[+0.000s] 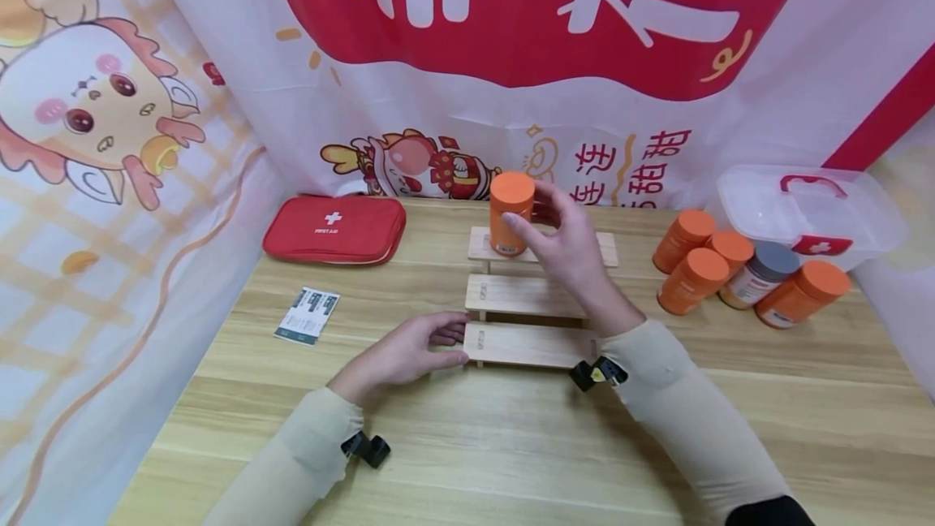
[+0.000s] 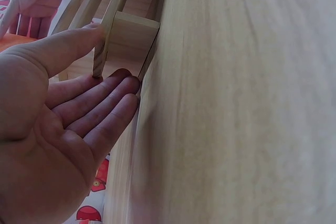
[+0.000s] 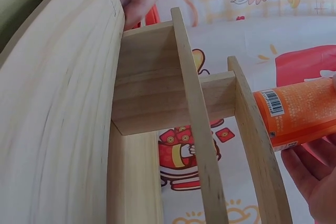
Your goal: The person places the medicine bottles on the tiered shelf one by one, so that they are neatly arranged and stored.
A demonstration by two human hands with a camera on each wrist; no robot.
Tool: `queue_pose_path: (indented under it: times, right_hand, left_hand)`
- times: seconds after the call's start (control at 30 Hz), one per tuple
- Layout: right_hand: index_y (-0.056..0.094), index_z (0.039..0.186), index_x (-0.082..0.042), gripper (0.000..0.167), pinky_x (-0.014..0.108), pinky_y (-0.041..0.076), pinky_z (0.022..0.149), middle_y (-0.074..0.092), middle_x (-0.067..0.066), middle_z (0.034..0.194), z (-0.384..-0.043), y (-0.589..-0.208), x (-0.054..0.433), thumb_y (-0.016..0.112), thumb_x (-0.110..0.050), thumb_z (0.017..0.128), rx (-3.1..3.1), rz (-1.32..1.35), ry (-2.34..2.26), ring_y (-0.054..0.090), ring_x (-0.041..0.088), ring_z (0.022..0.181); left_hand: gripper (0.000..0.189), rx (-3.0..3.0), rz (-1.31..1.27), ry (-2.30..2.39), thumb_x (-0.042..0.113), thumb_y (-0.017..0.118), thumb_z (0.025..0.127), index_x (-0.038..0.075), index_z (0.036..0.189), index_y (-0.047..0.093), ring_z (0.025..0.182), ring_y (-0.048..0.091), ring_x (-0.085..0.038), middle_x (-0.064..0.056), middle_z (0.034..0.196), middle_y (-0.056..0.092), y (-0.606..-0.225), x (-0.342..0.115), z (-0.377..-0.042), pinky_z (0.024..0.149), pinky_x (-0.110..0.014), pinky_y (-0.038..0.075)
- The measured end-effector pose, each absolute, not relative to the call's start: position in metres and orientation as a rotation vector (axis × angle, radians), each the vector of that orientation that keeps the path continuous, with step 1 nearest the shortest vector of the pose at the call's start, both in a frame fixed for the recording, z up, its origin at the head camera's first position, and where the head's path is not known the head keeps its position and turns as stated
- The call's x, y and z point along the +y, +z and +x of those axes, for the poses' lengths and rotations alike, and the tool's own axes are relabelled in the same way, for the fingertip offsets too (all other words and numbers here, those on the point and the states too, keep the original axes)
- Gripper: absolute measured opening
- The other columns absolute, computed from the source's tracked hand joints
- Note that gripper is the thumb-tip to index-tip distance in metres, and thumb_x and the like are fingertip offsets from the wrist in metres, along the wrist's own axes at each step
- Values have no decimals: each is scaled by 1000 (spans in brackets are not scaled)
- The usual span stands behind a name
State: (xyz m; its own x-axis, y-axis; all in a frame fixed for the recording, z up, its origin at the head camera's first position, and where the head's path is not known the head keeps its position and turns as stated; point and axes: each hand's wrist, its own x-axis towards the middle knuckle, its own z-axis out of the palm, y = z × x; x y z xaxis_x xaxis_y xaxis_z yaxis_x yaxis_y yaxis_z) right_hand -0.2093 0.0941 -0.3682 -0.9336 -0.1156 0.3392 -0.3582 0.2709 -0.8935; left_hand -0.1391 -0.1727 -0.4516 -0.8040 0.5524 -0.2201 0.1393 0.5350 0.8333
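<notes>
"What's the largest thing in front of you?"

"The table (image 1: 497,445). Then a three-tier wooden stand (image 1: 514,295), long side towards me, I suppose so each tier is within reach. A clear box (image 1: 872,222) sits far right and a red first-aid pouch (image 1: 332,232) far left, probably to leave my arms room."

"Your hands?"

"My left hand (image 1: 412,347) touches the left end of the lowest tier (image 1: 529,346), fingers nearly straight, thumb spread from them; I'd call that steadying. My right hand (image 1: 566,240) grips an orange jar (image 1: 508,222), thumb and fingers around its sides, likely to hold it level."

"Where's that jar?"

"Upright or nearly so, at the left end of the top tier (image 1: 602,248). I can't tell whether its base bears fully on the wood."

"Any others?"

"Four orange-lidded jars (image 1: 692,281) and a grey-lidded jar (image 1: 760,276), bunched beside the box, handy for my right side, I think."

"And smallest?"

"A printed card (image 1: 307,315), flat, near the pouch."
</notes>
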Motion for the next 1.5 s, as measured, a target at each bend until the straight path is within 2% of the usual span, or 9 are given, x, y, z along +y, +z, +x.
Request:
queue_pose_path:
  times: [0.27,0.63,0.9,1.13,1.4,1.5]
  right_hand:
    - [54,156,-9,66,45,53,120,63,12,153,-202,-365,104,81,-26,99,-2336,460,1720,63,29,139]
    - [57,152,-7,57,45,53,120,66,10,149,-184,-367,133,79,-19,101,-2329,443,1680,65,29,135]
    - [59,148,-3,51,25,55,114,67,12,148,-172,-372,153,77,-11,101,-2286,453,1666,65,30,134]
    - [61,149,-5,51,15,52,112,69,11,146,-159,-375,173,77,-13,101,-2311,395,1560,67,27,131]
    - [60,150,-9,52,8,50,107,68,14,146,-143,-381,196,77,-16,102,-2352,294,1525,66,5,124]
    - [60,150,-9,51,6,50,105,69,14,146,-137,-384,203,76,-16,102,-2363,246,1506,66,1,121]
  left_hand:
    - [64,2316,566,1192,22,76,103,-1,158,50,134,67,-31,-15,146,68,-450,-171,-140,117,-47,55]
    - [64,2324,567,1192,20,76,103,0,157,51,133,68,-31,-15,145,68,-452,-172,-138,116,-46,56]
    - [65,2330,555,1187,20,76,102,-1,158,50,134,67,-32,-16,146,68,-452,-174,-135,117,-48,55]
    - [65,2339,570,1177,21,76,103,-2,157,50,133,67,-33,-17,146,68,-452,-175,-136,117,-48,55]
    - [66,2341,577,1175,21,76,103,-3,158,49,134,67,-34,-18,147,67,-453,-175,-136,118,-49,54]
    - [66,2341,579,1178,21,76,103,-3,158,49,134,67,-34,-19,147,67,-453,-175,-135,118,-50,54]
